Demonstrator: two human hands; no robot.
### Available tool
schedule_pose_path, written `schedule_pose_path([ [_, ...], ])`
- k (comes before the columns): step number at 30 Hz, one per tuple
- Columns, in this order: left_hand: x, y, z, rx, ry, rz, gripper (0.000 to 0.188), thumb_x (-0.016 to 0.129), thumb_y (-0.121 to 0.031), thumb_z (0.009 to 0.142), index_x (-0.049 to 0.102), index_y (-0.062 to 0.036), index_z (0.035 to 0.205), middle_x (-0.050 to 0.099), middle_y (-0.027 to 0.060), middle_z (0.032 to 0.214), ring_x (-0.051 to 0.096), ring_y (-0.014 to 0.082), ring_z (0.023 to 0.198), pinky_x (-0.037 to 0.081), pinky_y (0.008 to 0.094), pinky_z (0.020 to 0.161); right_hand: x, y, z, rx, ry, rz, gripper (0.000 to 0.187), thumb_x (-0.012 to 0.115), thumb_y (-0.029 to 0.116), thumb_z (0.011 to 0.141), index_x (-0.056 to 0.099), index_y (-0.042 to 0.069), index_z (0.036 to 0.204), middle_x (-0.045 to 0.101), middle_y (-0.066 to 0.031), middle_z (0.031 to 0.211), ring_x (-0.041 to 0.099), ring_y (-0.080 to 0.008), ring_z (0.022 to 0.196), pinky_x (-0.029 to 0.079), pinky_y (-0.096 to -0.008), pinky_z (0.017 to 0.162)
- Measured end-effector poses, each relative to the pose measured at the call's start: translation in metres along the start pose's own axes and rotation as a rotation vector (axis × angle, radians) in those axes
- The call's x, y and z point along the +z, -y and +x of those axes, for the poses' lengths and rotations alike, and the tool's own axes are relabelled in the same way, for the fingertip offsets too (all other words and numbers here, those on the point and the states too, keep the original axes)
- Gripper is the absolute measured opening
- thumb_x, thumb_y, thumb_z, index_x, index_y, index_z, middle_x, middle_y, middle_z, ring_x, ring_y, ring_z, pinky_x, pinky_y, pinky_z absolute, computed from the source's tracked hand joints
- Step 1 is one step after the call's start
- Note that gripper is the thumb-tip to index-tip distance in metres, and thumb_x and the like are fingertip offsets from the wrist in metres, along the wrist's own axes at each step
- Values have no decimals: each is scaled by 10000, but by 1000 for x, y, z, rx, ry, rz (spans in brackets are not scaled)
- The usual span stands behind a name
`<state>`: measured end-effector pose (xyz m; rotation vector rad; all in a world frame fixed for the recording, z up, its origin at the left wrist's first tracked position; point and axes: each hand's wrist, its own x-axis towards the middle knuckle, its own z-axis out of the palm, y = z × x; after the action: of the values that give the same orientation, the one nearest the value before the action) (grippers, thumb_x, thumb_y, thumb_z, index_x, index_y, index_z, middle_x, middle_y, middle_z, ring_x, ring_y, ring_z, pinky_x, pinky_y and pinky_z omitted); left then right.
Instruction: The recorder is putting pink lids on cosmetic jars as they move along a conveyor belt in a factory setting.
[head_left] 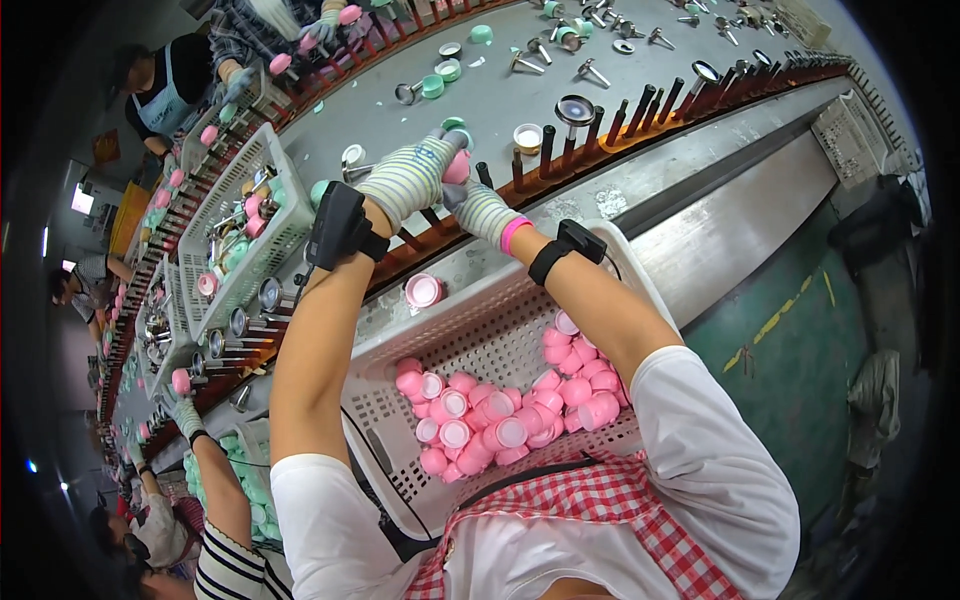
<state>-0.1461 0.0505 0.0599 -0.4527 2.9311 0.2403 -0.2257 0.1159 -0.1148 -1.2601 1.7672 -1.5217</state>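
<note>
Both my hands wear striped knit gloves with grey fingertips, and they meet over the row of upright posts. My left hand (408,184) is closed round a small round pink cap (457,167), gripping it from the left and above. Against the cap's lower side press the closed fingers of my right hand (487,212); what lies under those fingertips is hidden. A green cap (455,125) sits just beyond the left fingertips. Below my wrists, a white perforated basket (400,345) holds many pink caps (510,432). One more pink cap (424,290) stands on the ledge behind it.
A row of dark posts (547,150) runs along the conveyor, one bearing a round metal piece (575,110). Loose metal pieces and green caps lie on the grey table (480,90). Left stands a crate (280,225) of mixed parts. Co-workers' gloved hands (184,412) work nearby.
</note>
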Motion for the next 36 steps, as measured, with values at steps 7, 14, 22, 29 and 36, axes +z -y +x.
schedule_pose_path([
  [7, 13, 12, -31, -132, 26, 142, 699, 805, -121, 652, 479, -84, 1269, 543, 213, 1226, 583, 408, 1081, 497, 457, 908, 33, 28, -9, 77, 224, -293, 456, 503, 349, 923, 497, 68, 1282, 621, -243, 1128, 572, -415, 1077, 455, -445, 918],
  [14, 26, 36, -70, -180, -151, -5, 641, 760, -43, 653, 473, -85, 1225, 519, 251, 1227, 588, 431, 1041, 498, 472, 867, 36, 48, -12, -142, 457, -469, 318, 488, 296, 924, 556, 67, 1135, 651, -225, 928, 626, -406, 872, 497, -463, 773],
  [22, 40, 56, -116, -343, -297, 65, 634, 743, -68, 699, 447, -108, 1259, 566, 238, 1153, 619, 430, 970, 520, 485, 799, -37, 46, -160, 34, 971, -475, 291, 538, 317, 895, 616, 94, 1065, 654, -188, 964, 637, -357, 933, 506, -428, 806],
  [29, 53, 62, -162, -642, -371, -9, 685, 743, -113, 706, 417, -163, 1306, 489, 227, 1239, 624, 428, 938, 527, 506, 774, -34, -56, -231, 160, 1149, -1188, 340, 623, 301, 816, 663, 59, 1052, 653, -204, 1051, 627, -354, 1015, 515, -432, 837],
  [36, 153, -65, -190, -343, -843, -25, 471, 725, -219, 663, 588, -72, 1090, 555, 200, 1077, 548, 387, 975, 456, 483, 817, -25, -77, -229, 327, 1051, -1068, 336, 626, 158, 756, 677, 64, 1074, 665, -179, 1113, 647, -322, 1036, 527, -435, 854],
])
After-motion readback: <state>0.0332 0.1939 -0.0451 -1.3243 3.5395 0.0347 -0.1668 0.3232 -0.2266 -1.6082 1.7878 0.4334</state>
